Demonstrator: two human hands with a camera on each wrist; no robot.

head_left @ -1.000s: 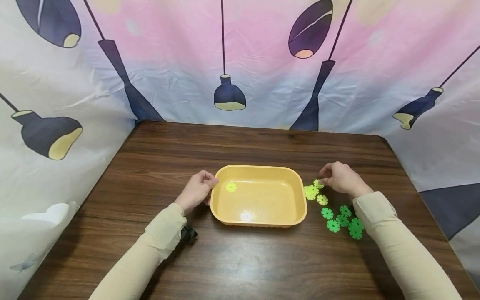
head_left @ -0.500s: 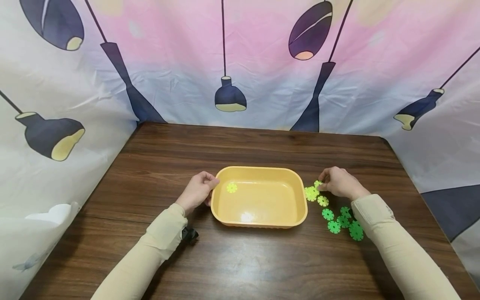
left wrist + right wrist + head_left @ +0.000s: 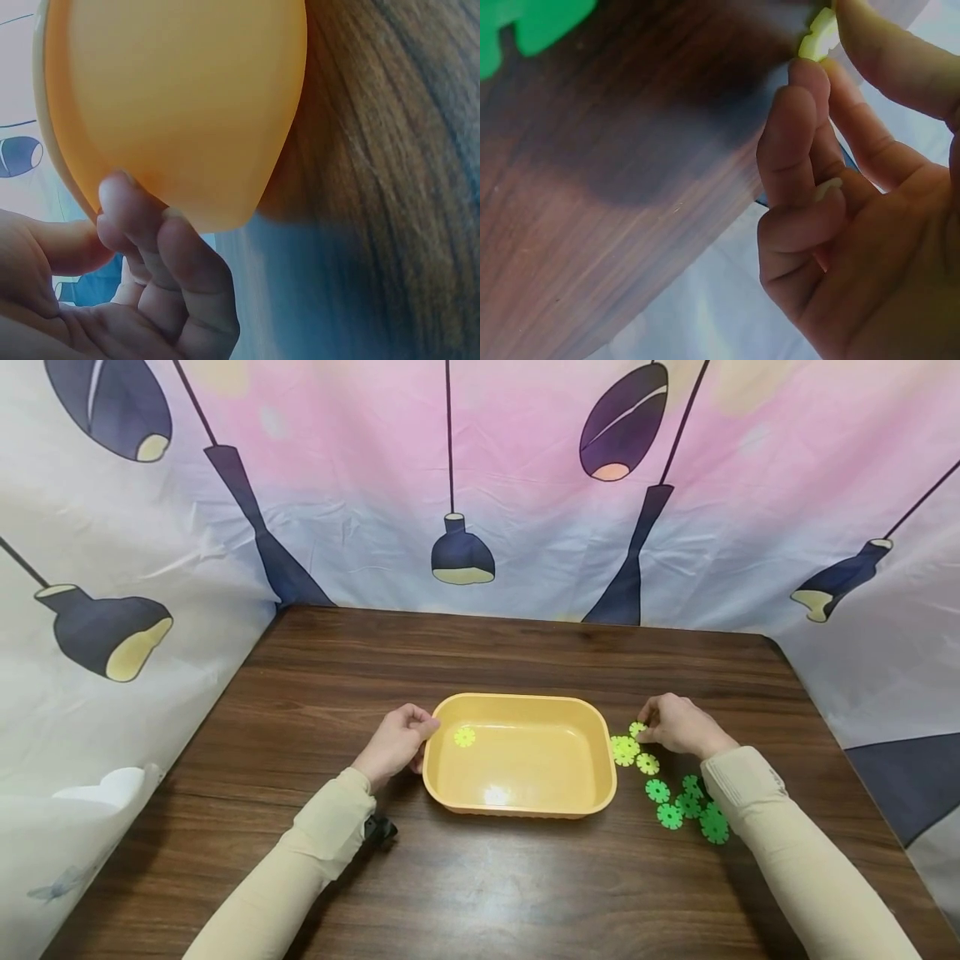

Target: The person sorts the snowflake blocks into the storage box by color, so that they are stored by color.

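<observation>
The tray (image 3: 517,697) is set on the table (image 3: 480,893), which is backed by a curtain (image 3: 525,485). Inside, one disc (image 3: 465,737) is placed toward the left end, held by the left hand (image 3: 396,739). Between the tray and the right hand (image 3: 681,725), a disc cluster (image 3: 624,750) is laid; before it, further right, a second cluster (image 3: 687,806) is spread.

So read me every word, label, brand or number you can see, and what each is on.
There is no readable text in any view.
Yellow tray, yellow discs and green discs: no lettering visible.
Right sleeve cuff: faint marks, too small to tell whether they are writing.
Backdrop cloth: printed pictures such as lamps, no letters visible.
</observation>
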